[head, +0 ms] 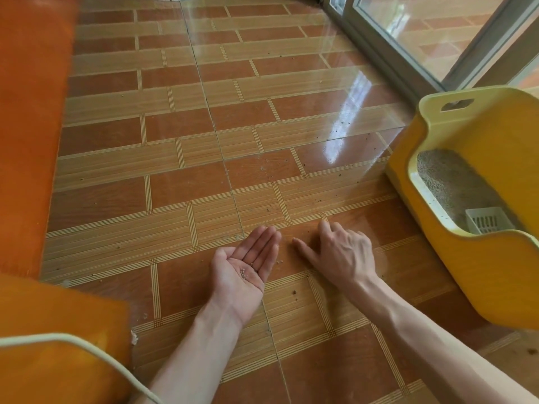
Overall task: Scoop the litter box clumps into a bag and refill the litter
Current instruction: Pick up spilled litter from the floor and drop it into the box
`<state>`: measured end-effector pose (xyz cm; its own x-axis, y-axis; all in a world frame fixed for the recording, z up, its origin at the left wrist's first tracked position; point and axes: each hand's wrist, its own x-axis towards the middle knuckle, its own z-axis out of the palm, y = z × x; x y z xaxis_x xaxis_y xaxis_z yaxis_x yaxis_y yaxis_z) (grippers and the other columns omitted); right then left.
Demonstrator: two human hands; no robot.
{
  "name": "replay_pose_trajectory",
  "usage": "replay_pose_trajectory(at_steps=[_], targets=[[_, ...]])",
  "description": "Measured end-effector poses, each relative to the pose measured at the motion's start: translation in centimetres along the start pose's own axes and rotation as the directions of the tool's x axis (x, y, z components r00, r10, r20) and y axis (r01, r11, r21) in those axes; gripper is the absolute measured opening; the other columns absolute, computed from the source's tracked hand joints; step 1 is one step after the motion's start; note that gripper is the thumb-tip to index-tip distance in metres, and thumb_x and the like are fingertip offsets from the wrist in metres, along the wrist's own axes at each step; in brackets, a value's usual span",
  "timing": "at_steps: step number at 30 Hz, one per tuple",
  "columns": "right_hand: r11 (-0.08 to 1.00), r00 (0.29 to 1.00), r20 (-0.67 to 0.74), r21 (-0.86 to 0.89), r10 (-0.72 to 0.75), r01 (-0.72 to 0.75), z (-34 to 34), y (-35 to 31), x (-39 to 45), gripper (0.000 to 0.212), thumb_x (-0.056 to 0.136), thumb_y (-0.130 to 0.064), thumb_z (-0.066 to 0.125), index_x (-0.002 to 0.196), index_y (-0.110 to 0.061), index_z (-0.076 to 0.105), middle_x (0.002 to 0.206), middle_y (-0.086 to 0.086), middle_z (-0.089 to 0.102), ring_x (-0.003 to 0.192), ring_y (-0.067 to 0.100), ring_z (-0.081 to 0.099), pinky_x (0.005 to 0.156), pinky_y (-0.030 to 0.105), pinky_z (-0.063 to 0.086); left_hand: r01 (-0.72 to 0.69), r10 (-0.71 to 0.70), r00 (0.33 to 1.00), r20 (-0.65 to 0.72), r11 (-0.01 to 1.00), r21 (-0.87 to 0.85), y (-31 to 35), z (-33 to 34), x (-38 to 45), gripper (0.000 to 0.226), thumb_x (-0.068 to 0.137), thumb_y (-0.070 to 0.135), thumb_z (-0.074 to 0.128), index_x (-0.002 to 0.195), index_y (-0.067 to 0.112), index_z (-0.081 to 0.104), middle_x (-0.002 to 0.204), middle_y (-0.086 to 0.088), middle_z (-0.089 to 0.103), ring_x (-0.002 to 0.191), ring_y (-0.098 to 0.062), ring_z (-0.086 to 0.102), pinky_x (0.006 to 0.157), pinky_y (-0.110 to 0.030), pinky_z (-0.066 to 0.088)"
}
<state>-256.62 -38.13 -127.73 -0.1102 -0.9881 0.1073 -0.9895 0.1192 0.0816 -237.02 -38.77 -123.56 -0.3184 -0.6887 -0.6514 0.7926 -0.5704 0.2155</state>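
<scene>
**Q:** Glossy brick-pattern floor tiles, then. What lay on them, left to right?

**A:** Orange mat along the far left, a white cord crossing its near corner. Mid-floor, both my hands. Scattered litter grains dotted the tiles, thickest toward the right. Far right stood the yellow litter box, grey litter inside and a white slotted scoop resting in its near corner. Glass sliding door behind it.

**Q:** State of the hands?

**A:** Left hand lay palm up, fingers straight and together, gripping nothing; a small cluster of collected grains sat loose in the palm. Right hand was palm down just beside it, fingers spread, fingertips at the tile. Whether it had a grain pinched, I could not tell.

**Q:** Risks from there?

**A:** The palm was flat, not cupped. Any tilt on the way to the box and the grains would likely have rolled off and scattered again. Polished tile lets round grains skid, so a clumsy pinch could flick them further out. No bag was in view, and the scoop was untouched, so the main task seemed hardly begun.
</scene>
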Motion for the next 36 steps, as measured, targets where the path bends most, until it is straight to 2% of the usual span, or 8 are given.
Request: replay_pose_trajectory(at_steps=[6, 9, 11, 18, 27, 29, 33, 36], targets=[[0.998, 0.999, 0.005, 0.044, -0.054, 0.054, 0.5, -1.0, 2.2, 0.041, 0.103, -0.054, 0.038, 0.088, -0.019, 0.053, 0.073, 0.0, 0.064, 0.056, 0.024, 0.064, 0.058, 0.033, 0.045, -0.009, 0.008, 1.0, -0.006, 1.0, -0.014, 0.3, -0.1, 0.0, 0.054, 0.097, 0.016, 0.025, 0.119, -0.009, 0.067, 0.121, -0.025, 0.071, 0.109, -0.036, 0.073, 0.087, -0.038, 0.062], [0.997, 0.994, 0.072, 0.006, -0.079, 0.078, 0.6, -0.3, 2.2, 0.017, 0.105, -0.025, 0.045, 0.089, -0.019, 0.046, 0.067, -0.005, 0.052, 0.049, 0.021, 0.051, 0.061, 0.032, 0.048, -0.013, 0.013, 1.0, -0.007, 1.0, -0.019, 0.5, -0.3, 0.0, 0.054, 0.097, 0.016, 0.025, 0.119, -0.009, 0.067, 0.122, -0.025, 0.071, 0.11, -0.035, 0.072, 0.089, -0.038, 0.06], [0.996, 0.99, 0.11, -0.021, -0.088, 0.091, 0.4, 0.2, 1.8, 0.02, 0.1, -0.01, 0.048, 0.086, -0.019, 0.037, 0.065, -0.005, 0.043, 0.049, 0.02, 0.044, 0.062, 0.033, 0.044, -0.015, 0.015, 1.0, -0.007, 1.0, -0.021, 0.6, -0.5, 0.0, 0.054, 0.098, 0.016, 0.025, 0.122, -0.009, 0.066, 0.123, -0.025, 0.071, 0.112, -0.036, 0.071, 0.091, -0.039, 0.059], [0.991, 0.987, 0.125, -0.078, -0.098, 0.109, -0.5, 1.7, -0.2, 0.008, 0.1, -0.015, 0.051, 0.092, -0.015, 0.053, 0.062, -0.004, 0.042, 0.051, 0.023, 0.056, 0.06, 0.035, 0.04, -0.027, 0.027, 1.0, -0.009, 0.999, -0.022, 0.3, -0.6, 0.0, 0.054, 0.096, 0.016, 0.025, 0.122, -0.009, 0.066, 0.123, -0.024, 0.071, 0.114, -0.036, 0.071, 0.093, -0.038, 0.059], [0.973, 0.967, 0.112, -0.01, -0.228, 0.231, -1.1, 2.0, -3.1, 0.013, 0.095, -0.023, 0.062, 0.089, -0.016, 0.053, 0.065, 0.001, 0.053, 0.043, 0.023, 0.051, 0.052, 0.033, 0.04, -0.009, 0.009, 1.0, -0.005, 1.0, 0.004, -0.3, -0.5, 0.2, 0.055, 0.097, 0.016, 0.024, 0.122, -0.008, 0.066, 0.123, -0.024, 0.071, 0.113, -0.036, 0.071, 0.094, -0.039, 0.058], [0.971, 0.962, 0.148, -0.023, -0.23, 0.236, -1.3, 2.1, -3.5, 0.01, 0.091, -0.015, 0.065, 0.092, -0.015, 0.055, 0.067, 0.002, 0.054, 0.045, 0.022, 0.052, 0.053, 0.034, 0.038, -0.006, 0.006, 1.0, -0.003, 1.0, 0.01, -0.4, -0.5, 0.2, 0.055, 0.097, 0.016, 0.024, 0.122, -0.008, 0.066, 0.122, -0.024, 0.071, 0.113, -0.036, 0.071, 0.093, -0.039, 0.058], [0.967, 0.926, 0.3, -0.036, -0.228, 0.25, -2.0, 1.4, -3.8, 0.014, 0.101, -0.007, 0.038, 0.109, -0.014, 0.048, 0.086, 0.004, 0.06, 0.063, 0.022, 0.057, 0.074, 0.036, 0.048, 0.001, -0.001, 1.0, 0.002, 1.0, 0.014, -0.7, -0.5, 0.2, 0.055, 0.098, 0.016, 0.024, 0.121, -0.008, 0.066, 0.123, -0.024, 0.071, 0.113, -0.036, 0.071, 0.093, -0.038, 0.058], [0.981, 0.924, 0.331, 0.051, -0.193, 0.187, -2.6, 0.9, -3.5, 0.015, 0.104, -0.004, 0.028, 0.097, -0.016, 0.035, 0.079, 0.0, 0.047, 0.064, 0.02, 0.05, 0.079, 0.033, 0.049, 0.001, -0.001, 1.0, 0.012, 1.0, 0.02, -0.9, -0.5, 0.1, 0.055, 0.098, 0.017, 0.024, 0.121, -0.008, 0.066, 0.123, -0.024, 0.071, 0.114, -0.035, 0.07, 0.095, -0.038, 0.058]])
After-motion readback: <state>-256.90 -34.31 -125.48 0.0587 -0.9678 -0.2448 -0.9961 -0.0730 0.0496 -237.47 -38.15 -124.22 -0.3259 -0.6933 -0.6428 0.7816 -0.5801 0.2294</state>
